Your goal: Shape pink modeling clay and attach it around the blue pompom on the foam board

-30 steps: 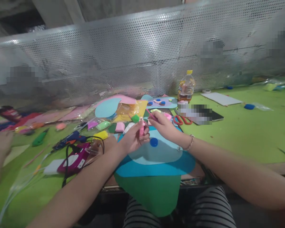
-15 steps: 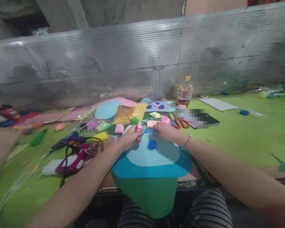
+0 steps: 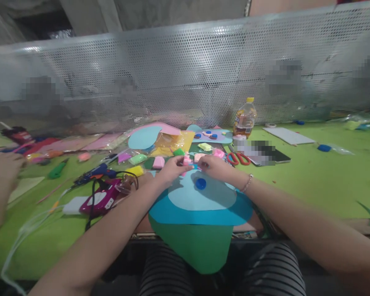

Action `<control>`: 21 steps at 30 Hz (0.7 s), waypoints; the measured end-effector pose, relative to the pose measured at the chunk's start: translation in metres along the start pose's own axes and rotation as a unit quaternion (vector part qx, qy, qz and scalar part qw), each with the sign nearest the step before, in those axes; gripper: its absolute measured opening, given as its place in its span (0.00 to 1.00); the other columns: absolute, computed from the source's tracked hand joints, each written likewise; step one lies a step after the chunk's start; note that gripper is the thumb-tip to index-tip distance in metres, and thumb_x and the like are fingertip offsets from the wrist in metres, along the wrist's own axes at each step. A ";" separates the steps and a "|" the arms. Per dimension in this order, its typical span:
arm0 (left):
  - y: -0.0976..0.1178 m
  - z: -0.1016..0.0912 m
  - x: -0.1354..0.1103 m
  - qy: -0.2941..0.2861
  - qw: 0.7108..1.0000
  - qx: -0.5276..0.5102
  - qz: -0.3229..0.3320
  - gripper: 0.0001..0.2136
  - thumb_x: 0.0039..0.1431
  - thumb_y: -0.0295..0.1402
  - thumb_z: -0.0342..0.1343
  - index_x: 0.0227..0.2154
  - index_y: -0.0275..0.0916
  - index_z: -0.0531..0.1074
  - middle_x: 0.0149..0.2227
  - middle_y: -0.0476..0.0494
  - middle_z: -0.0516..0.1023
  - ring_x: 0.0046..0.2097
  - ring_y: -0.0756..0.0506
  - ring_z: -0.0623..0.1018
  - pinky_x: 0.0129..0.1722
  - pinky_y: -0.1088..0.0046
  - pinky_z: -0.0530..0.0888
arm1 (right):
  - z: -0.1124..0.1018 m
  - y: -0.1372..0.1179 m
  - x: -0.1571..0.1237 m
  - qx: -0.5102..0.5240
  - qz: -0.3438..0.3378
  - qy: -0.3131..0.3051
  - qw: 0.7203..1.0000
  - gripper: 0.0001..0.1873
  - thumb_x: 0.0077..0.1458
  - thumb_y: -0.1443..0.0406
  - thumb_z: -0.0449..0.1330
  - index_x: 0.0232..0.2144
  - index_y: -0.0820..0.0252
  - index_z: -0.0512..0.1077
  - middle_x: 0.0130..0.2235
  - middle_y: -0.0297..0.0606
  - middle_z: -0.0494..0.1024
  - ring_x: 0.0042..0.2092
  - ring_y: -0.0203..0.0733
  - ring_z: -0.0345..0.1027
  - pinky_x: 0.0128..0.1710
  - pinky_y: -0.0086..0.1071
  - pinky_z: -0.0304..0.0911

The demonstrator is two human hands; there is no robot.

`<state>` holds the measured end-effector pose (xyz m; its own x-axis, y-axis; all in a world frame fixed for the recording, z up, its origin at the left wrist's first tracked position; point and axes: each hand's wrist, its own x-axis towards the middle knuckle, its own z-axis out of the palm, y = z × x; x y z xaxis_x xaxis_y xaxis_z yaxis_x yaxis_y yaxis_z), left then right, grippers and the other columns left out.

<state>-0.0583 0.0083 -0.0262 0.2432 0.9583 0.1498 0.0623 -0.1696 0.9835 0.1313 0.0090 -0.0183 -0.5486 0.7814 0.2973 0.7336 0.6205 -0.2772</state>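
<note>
My left hand (image 3: 173, 169) pinches a small pink clay piece (image 3: 187, 158) between thumb and fingers, above the top of a light blue paper shape (image 3: 185, 195). Just to its right, my right hand (image 3: 214, 167) has its fingers curled and pressed together; whatever they hold is too small to make out. A round blue piece (image 3: 200, 183) lies on the light blue paper below both hands. Under that paper are a darker blue sheet (image 3: 200, 218) and a green sheet (image 3: 197, 246) that hangs over the table edge.
Bags of coloured clay (image 3: 135, 170) lie beyond my hands. Red-handled scissors (image 3: 239, 159), a bottle (image 3: 245, 119) and a phone (image 3: 277, 155) sit to the right. A glue gun (image 3: 94, 174) and a purple power strip (image 3: 103, 198) lie left; another person's hand (image 3: 6, 172) is at far left.
My hands have come closer together, the right fingers curling in toward the pink clay piece. The whole view has shifted slightly. The other person's hand stays at the left edge.
</note>
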 end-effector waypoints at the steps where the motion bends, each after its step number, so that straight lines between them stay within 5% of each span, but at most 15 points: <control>1: 0.001 0.000 0.000 0.001 1.000 -0.011 -0.004 0.17 0.33 0.34 0.69 0.28 0.35 0.71 0.23 0.52 0.69 0.24 0.54 0.66 0.23 0.79 0.63 | 0.000 -0.004 0.000 0.027 -0.012 0.020 0.999 0.07 0.54 0.72 0.52 0.33 0.63 0.70 0.35 0.40 0.74 0.36 0.37 0.65 0.35 0.28 0.57; 4: 0.001 0.001 0.000 0.005 0.999 -0.042 -0.024 0.19 0.33 0.36 0.69 0.28 0.35 0.69 0.24 0.51 0.70 0.26 0.53 0.69 0.26 0.77 0.67 | 0.000 -0.013 -0.001 0.080 -0.033 0.052 0.995 0.07 0.56 0.64 0.53 0.31 0.63 0.69 0.31 0.37 0.71 0.33 0.36 0.63 0.33 0.28 0.57; 8: 0.000 0.005 -0.001 -0.008 0.998 -0.054 -0.020 0.19 0.36 0.38 0.67 0.30 0.35 0.69 0.28 0.50 0.71 0.30 0.51 0.72 0.34 0.71 0.71 | 0.000 -0.019 -0.003 0.117 -0.011 0.017 0.993 0.10 0.56 0.60 0.54 0.31 0.62 0.68 0.29 0.36 0.71 0.30 0.35 0.63 0.29 0.28 0.55; 13: 0.002 0.007 -0.003 0.034 0.997 0.049 0.046 0.16 0.39 0.38 0.66 0.26 0.35 0.67 0.26 0.50 0.69 0.30 0.50 0.71 0.33 0.72 0.70 | 0.007 -0.020 -0.001 0.168 0.002 -0.007 0.986 0.11 0.55 0.58 0.56 0.33 0.61 0.67 0.29 0.36 0.73 0.28 0.35 0.65 0.26 0.27 0.55; 21: 0.001 0.008 -0.003 0.079 0.983 0.087 0.141 0.16 0.42 0.37 0.63 0.33 0.37 0.66 0.29 0.51 0.69 0.33 0.50 0.71 0.35 0.73 0.70 | 0.010 -0.020 0.002 0.108 -0.003 0.065 0.992 0.10 0.55 0.64 0.53 0.23 0.59 0.61 0.22 0.31 0.64 0.24 0.32 0.56 0.24 0.28 0.48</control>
<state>-0.0512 0.0033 -0.0263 0.1228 0.8891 0.4409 0.1816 -0.4569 0.8708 0.1119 -0.0010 -0.0212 -0.4860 0.7715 0.4106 0.6198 0.6355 -0.4605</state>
